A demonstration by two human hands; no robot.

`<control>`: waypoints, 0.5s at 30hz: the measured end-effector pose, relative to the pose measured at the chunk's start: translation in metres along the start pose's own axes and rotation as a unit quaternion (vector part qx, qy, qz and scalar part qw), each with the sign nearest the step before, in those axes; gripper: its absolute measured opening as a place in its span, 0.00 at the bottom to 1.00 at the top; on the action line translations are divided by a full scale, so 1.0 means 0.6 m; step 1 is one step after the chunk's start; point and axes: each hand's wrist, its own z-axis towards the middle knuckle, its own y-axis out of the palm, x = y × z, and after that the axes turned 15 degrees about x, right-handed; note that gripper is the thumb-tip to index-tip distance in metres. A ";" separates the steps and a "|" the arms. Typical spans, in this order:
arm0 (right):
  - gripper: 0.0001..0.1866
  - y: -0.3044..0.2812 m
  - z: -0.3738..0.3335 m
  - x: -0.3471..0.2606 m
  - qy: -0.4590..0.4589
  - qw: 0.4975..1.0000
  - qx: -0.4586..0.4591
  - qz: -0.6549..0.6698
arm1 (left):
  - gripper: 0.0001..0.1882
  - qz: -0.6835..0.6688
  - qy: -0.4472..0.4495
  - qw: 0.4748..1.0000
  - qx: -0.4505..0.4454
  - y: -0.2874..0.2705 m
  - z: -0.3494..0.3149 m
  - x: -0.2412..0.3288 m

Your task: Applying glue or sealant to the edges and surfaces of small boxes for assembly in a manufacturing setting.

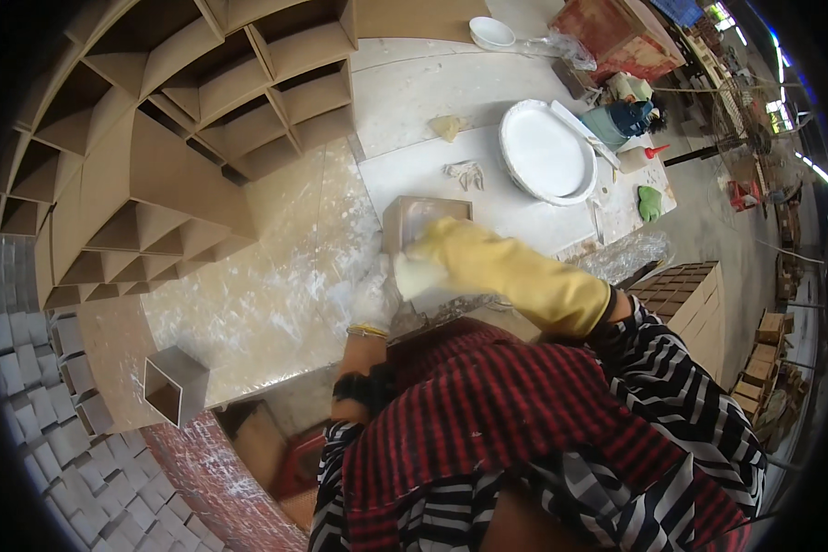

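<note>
Brown box: the small board box point(423, 208) stands on the desk point(276, 230) close to the wearer's body, between and against both gloves, a spot that seems chosen for easy reach.
Yellow glove: the right hand point(442, 253) leans over the box's near side; its fingers are blurred, so I cannot tell whether they close on anything.
White glove: the left hand point(374, 296) is at the box's left near corner, probably to steady it; how wide its fingers are spread I cannot tell.
White-filled basin: this round basin point(504, 152) sits beyond the box to the right, apparently for handy dipping.
Crumpled scrap: a pale piece point(465, 175) lies between box and basin.
Bottles: a teal container point(614, 121) and a red-tipped bottle point(637, 158) stand past the basin, perhaps to stay clear of the hands.
Spare box: another open-ended one point(189, 368) rests at the desk's left end.
Compartments: brown board units point(179, 152) fill the far left.
</note>
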 end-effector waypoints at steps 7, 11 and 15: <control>0.27 -0.036 0.024 0.024 0.119 0.992 -0.040 -0.015 | 0.23 0.172 0.194 0.966 0.000 0.014 -0.004 0.025; 0.27 -0.037 0.016 -0.020 0.176 0.982 -0.063 0.006 | 0.24 -0.344 -0.206 0.914 -0.054 -0.007 0.023 -0.031; 0.24 -0.030 -0.001 0.000 0.018 0.997 -0.078 0.015 | 0.27 -0.204 -0.135 0.969 -0.037 -0.022 0.030 -0.060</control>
